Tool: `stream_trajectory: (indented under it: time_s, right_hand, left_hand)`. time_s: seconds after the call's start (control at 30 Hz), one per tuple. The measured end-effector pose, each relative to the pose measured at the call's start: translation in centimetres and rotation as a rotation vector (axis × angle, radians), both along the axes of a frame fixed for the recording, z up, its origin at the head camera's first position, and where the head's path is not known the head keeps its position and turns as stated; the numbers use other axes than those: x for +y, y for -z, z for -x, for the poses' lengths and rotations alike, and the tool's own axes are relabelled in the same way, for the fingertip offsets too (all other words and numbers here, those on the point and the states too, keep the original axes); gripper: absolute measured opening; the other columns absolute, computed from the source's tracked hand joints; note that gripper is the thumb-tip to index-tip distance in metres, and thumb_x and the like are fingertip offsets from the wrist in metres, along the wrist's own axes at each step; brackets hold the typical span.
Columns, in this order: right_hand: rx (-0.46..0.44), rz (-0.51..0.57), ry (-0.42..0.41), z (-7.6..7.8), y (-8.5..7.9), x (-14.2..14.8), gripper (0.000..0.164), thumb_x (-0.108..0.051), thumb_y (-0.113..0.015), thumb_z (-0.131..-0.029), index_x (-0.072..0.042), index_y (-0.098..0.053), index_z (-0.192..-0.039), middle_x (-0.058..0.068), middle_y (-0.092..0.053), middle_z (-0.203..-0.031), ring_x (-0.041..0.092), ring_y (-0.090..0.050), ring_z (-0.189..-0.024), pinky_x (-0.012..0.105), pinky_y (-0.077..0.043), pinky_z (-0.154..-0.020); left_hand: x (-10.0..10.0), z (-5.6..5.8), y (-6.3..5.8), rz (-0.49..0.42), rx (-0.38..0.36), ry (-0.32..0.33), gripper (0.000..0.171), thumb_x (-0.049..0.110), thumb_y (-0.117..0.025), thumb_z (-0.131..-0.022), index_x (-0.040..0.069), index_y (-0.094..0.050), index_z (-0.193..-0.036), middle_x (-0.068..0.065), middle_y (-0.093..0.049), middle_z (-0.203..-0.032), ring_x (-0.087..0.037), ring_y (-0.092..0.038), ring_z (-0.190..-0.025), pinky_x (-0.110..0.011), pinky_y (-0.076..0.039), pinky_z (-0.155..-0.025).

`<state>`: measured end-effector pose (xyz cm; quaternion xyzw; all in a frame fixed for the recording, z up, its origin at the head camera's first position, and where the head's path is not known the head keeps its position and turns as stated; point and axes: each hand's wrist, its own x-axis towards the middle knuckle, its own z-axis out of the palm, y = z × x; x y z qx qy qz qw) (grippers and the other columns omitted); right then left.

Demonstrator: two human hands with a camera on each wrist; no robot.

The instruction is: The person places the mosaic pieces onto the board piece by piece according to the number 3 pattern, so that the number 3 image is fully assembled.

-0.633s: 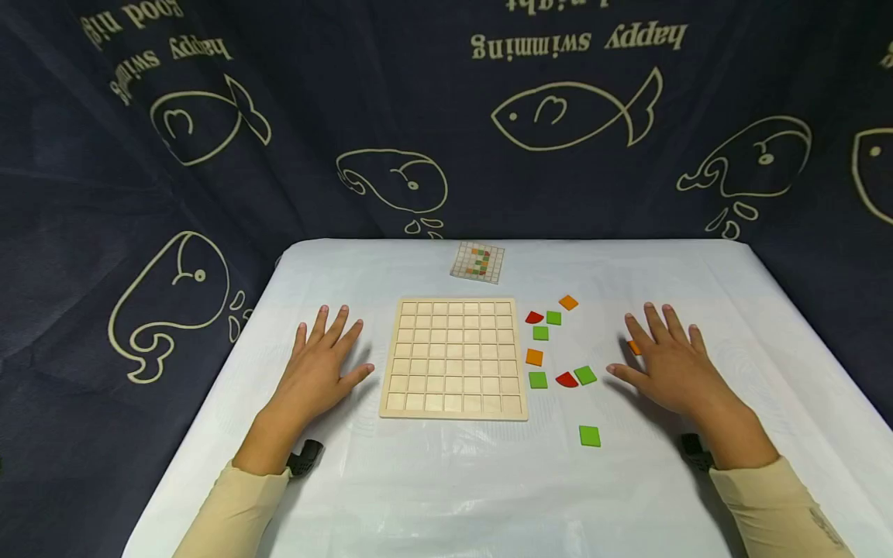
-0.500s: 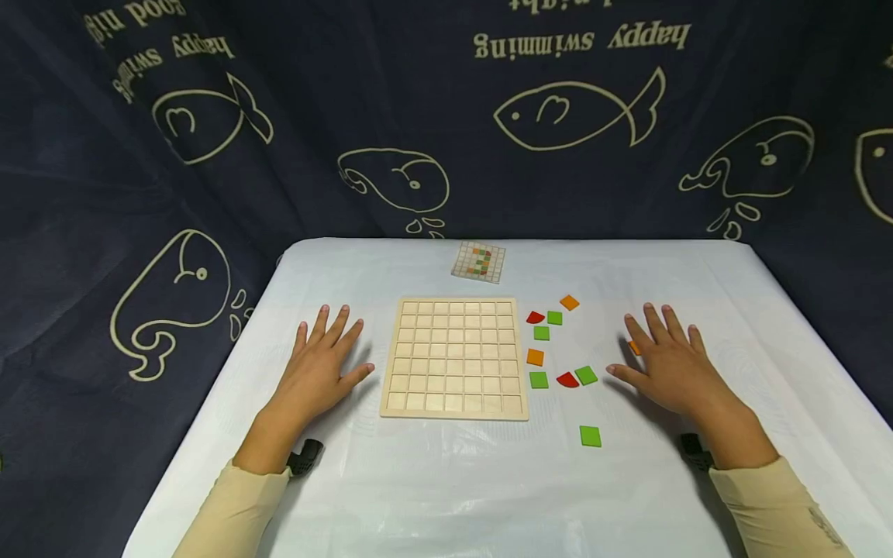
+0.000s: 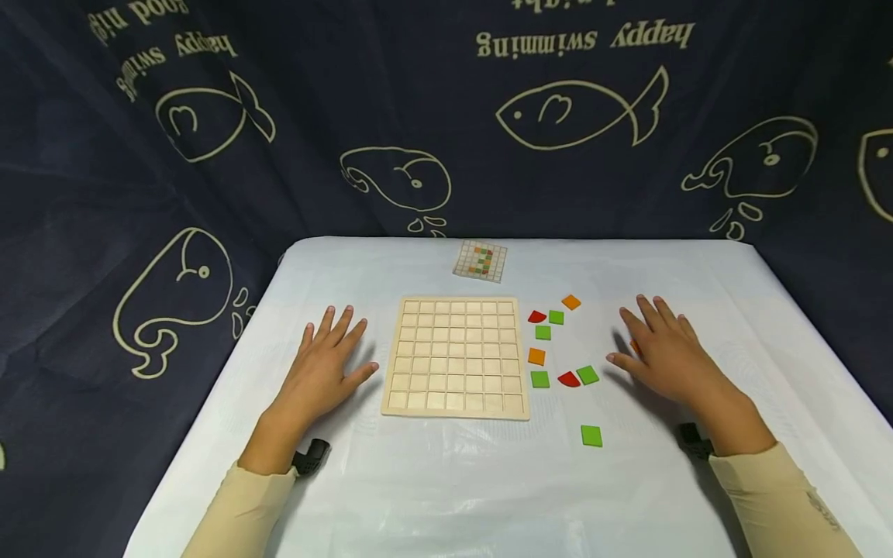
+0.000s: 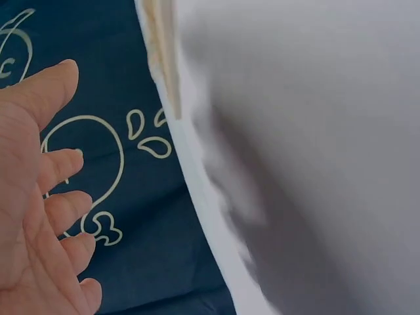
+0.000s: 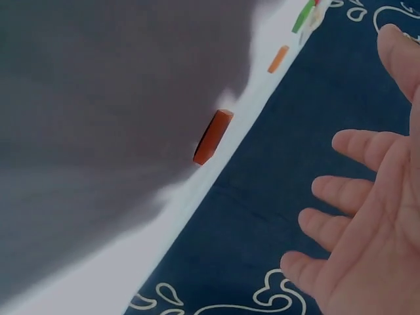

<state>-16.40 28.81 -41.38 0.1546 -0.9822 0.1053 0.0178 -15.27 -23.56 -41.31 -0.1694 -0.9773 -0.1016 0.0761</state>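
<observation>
My left hand hovers palm down, fingers spread, left of a pale wooden grid board. Nothing is in it. On the right, my right hand is above the table with straight fingers, partly covering an orange square tile; the right wrist view shows that orange tile apart from the palm. Between board and right hand lie several green square tiles, such as a green tile, two red quarter-round tiles, including a red tile, and more orange tiles, one being an orange tile.
A small pattern card with a coloured grid lies behind the board. One green tile sits nearer the front, away from the others. The white-covered table meets a dark curtain with fish drawings at its back edge.
My right hand has shifted slightly, its fingers drawing closer together and covering more of the orange tile. The left hand keeps its pose, and the tiles and board stay in place.
</observation>
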Motion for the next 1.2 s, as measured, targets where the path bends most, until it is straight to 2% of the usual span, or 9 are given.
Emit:
stream_trajectory:
  time_s: [0.2, 0.37, 0.6, 0.8, 0.93, 1.03, 1.2]
  right_hand:
    - [-0.043, 0.105, -0.079, 1.7, -0.5, -0.6, 0.079, -0.04, -0.068, -0.093, 0.007, -0.037, -0.149, 0.034, -0.021, -0.155, 0.052, -0.012, -0.144, 0.066, -0.014, -0.113]
    - [-0.045, 0.13, -0.111, 2.9, -1.0, -1.0, 0.073, -0.035, -0.069, -0.093, 0.005, -0.041, -0.147, 0.031, -0.026, -0.155, 0.052, -0.02, -0.142, 0.067, -0.022, -0.11]
    - [-0.072, 0.178, -0.137, 4.7, -1.6, -1.0, 0.059, -0.024, -0.068, -0.095, 0.006, -0.048, -0.141, 0.031, -0.036, -0.148, 0.049, -0.032, -0.137, 0.064, -0.028, -0.109]
    - [-0.11, 0.232, -0.104, 6.5, -1.7, -1.1, 0.05, -0.02, -0.067, -0.095, 0.003, -0.053, -0.138, 0.026, -0.046, -0.142, 0.044, -0.039, -0.133, 0.063, -0.031, -0.108]
    - [-0.13, 0.262, -0.094, 7.8, -1.2, -1.4, 0.046, -0.016, -0.067, -0.095, 0.002, -0.055, -0.136, 0.025, -0.048, -0.14, 0.043, -0.041, -0.132, 0.062, -0.031, -0.108]
    - [-0.17, 0.29, -0.074, 8.7, -0.7, -1.8, 0.046, -0.016, -0.067, -0.095, 0.001, -0.055, -0.136, 0.024, -0.049, -0.139, 0.043, -0.042, -0.131, 0.062, -0.032, -0.107]
    - [-0.252, 0.34, -0.013, 9.9, 0.0, -2.3, 0.048, -0.019, -0.066, -0.096, -0.001, -0.054, -0.139, 0.023, -0.05, -0.139, 0.043, -0.045, -0.128, 0.063, -0.035, -0.105]
  left_hand:
    - [0.8, -0.4, -0.3, -0.145, 0.016, 0.006, 0.074, 0.051, -0.064, -0.094, 0.01, -0.043, -0.152, -0.014, -0.025, -0.162, -0.035, -0.009, -0.151, -0.062, -0.009, -0.117]
    - [2.4, -0.8, -0.4, -0.273, 0.016, 0.004, 0.072, 0.048, -0.065, -0.094, 0.009, -0.044, -0.151, -0.015, -0.028, -0.16, -0.036, -0.012, -0.15, -0.063, -0.012, -0.116]
    - [4.0, -1.5, 0.3, -0.413, 0.002, 0.002, 0.068, 0.042, -0.067, -0.094, 0.006, -0.047, -0.148, -0.016, -0.032, -0.158, -0.039, -0.018, -0.148, -0.064, -0.015, -0.115]
    - [4.9, -2.0, 1.2, -0.535, -0.073, -0.012, 0.066, 0.039, -0.067, -0.095, 0.003, -0.047, -0.147, -0.018, -0.035, -0.156, -0.038, -0.019, -0.148, -0.063, -0.013, -0.116]
    - [5.2, -2.1, 1.9, -0.636, -0.144, -0.017, 0.064, 0.04, -0.066, -0.096, 0.004, -0.049, -0.146, -0.015, -0.039, -0.155, -0.038, -0.024, -0.147, -0.06, -0.021, -0.115]
    - [5.3, -2.1, 2.4, -0.726, -0.208, -0.024, 0.062, 0.04, -0.065, -0.096, 0.005, -0.05, -0.145, -0.011, -0.041, -0.154, -0.034, -0.029, -0.146, -0.056, -0.027, -0.115]
    - [5.1, -1.9, 3.7, -0.836, -0.278, -0.024, 0.062, 0.038, -0.066, -0.096, 0.007, -0.048, -0.147, -0.008, -0.04, -0.154, -0.028, -0.034, -0.143, -0.051, -0.027, -0.116]
